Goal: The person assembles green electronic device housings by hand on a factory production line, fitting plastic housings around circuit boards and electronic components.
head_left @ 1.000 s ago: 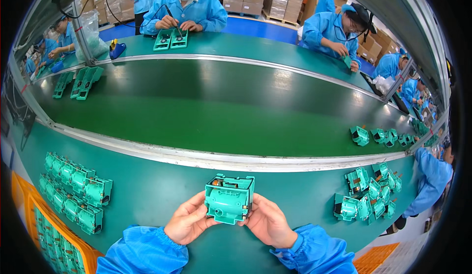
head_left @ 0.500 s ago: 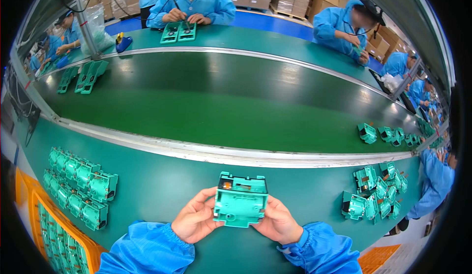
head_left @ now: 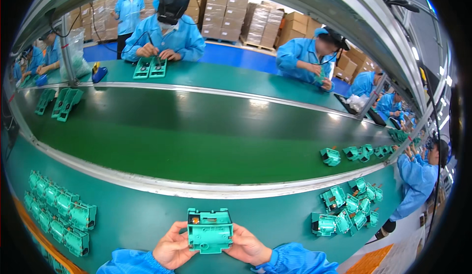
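Note:
Between my two hands is a green plastic housing (head_left: pixel 210 232), boxy and open-topped, with a copper-coloured part inside its upper left corner. My left hand (head_left: pixel 173 246) grips its left side and my right hand (head_left: pixel 250 245) its right side, fingers closed on it. The fingertips behind the housing are hidden. It is held over the green worktop (head_left: pixel 142 212). To the left, similar green housings (head_left: pixel 61 212) stand in two rows. A loose heap of more such housings (head_left: pixel 345 207) lies to the right.
Beyond a metal rail (head_left: pixel 196 189) runs a green conveyor belt (head_left: pixel 187 141) carrying several housings (head_left: pixel 330 156) at right and green casings (head_left: pixel 67 103) at far left. Co-workers in blue sit across it. Orange crates (head_left: pixel 376 260) stand at the lower right and lower left.
My view has tilted up and turned right, so the scene sits lower and further left. Both hands still hold the housing in much the same pose.

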The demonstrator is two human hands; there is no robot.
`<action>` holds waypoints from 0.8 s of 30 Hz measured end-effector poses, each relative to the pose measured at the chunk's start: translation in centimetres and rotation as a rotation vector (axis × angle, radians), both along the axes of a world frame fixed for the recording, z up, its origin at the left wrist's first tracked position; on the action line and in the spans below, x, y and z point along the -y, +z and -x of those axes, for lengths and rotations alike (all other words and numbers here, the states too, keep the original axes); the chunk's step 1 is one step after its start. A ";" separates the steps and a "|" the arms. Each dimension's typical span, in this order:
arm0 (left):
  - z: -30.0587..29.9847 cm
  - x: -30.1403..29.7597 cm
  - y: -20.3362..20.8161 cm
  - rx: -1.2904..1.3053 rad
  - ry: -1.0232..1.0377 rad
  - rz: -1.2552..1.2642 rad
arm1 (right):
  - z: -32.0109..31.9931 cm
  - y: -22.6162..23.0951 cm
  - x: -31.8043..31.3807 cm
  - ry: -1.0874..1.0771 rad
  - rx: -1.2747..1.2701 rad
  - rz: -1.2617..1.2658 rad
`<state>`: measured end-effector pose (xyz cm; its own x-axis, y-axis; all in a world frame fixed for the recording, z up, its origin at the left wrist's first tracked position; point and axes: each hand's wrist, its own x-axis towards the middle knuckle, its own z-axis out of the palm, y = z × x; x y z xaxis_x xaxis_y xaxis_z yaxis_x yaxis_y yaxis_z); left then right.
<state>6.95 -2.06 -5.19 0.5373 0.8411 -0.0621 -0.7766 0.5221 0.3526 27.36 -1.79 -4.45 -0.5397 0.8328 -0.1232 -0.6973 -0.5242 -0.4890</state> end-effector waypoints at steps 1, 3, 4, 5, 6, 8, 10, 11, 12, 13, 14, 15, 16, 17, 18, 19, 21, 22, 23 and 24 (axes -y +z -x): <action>0.1 0.0 -0.1 0.009 -0.021 0.015 | 0.0 -0.1 0.2 0.035 -0.007 0.027; -0.3 -0.4 0.4 -0.028 -0.008 0.021 | -0.1 -0.2 0.3 0.025 -0.002 0.030; -0.4 -0.4 0.7 -0.073 0.030 0.037 | -0.1 -0.3 0.4 0.040 -0.004 0.043; -0.5 -0.5 1.4 -0.020 0.024 0.047 | -0.1 -0.5 0.4 0.051 -0.006 0.033; -0.6 -0.6 1.8 -0.017 0.013 0.047 | 0.0 -0.6 0.2 0.039 -0.003 0.033; -0.3 -0.4 2.1 -0.005 0.025 0.131 | 0.3 -0.5 -0.1 0.093 0.003 0.055; -0.5 -0.6 1.2 -0.129 0.072 0.098 | 0.3 0.2 -0.5 0.096 -0.006 0.067; -0.6 -0.6 0.8 -0.078 0.057 0.093 | 0.4 0.5 -0.5 0.094 -0.016 0.076; -0.5 -0.5 0.7 -0.032 0.056 0.090 | 0.5 0.7 -0.6 0.118 -0.035 0.100; -0.7 -0.5 1.0 -0.072 0.080 0.051 | 0.2 0.9 -0.7 0.095 -0.051 0.041; -0.7 -0.6 0.8 -0.090 0.105 0.067 | -0.1 1.1 -0.8 0.068 -0.067 -0.025; -0.6 -1.0 0.3 -0.051 0.076 -0.032 | -0.1 1.3 -0.8 0.091 -0.082 -0.019; -0.5 -1.1 0.2 -0.012 0.045 -0.134 | -0.1 1.5 -0.8 0.079 -0.053 -0.060; -0.6 -1.1 0.3 -0.023 0.068 -0.121 | -0.1 1.6 -0.8 0.066 -0.023 -0.104; -0.5 -1.0 0.3 -0.035 0.086 -0.121 | -0.1 1.5 -0.9 0.083 -0.034 -0.103; -0.3 -1.0 0.3 -0.019 0.077 -0.133 | 0.0 1.4 -0.9 0.082 -0.033 -0.120; -0.2 -0.7 0.1 0.011 0.082 -0.174 | 0.1 1.2 -0.9 0.090 -0.055 -0.151; -0.3 -0.5 0.1 0.005 0.096 -0.176 | 0.0 1.2 -0.9 0.105 -0.062 -0.153; -0.3 -0.5 0.2 0.025 0.082 -0.161 | -0.1 1.3 -0.8 0.099 -0.027 -0.156; -0.4 -0.5 0.2 0.046 0.067 -0.146 | 0.0 1.8 -0.8 0.093 0.009 -0.159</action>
<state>7.30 -1.58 -4.99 0.4788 0.8736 0.0871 -0.8252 0.4140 0.3843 27.34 -1.01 -2.67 -0.6147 0.7887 0.0012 -0.6448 -0.5017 -0.5766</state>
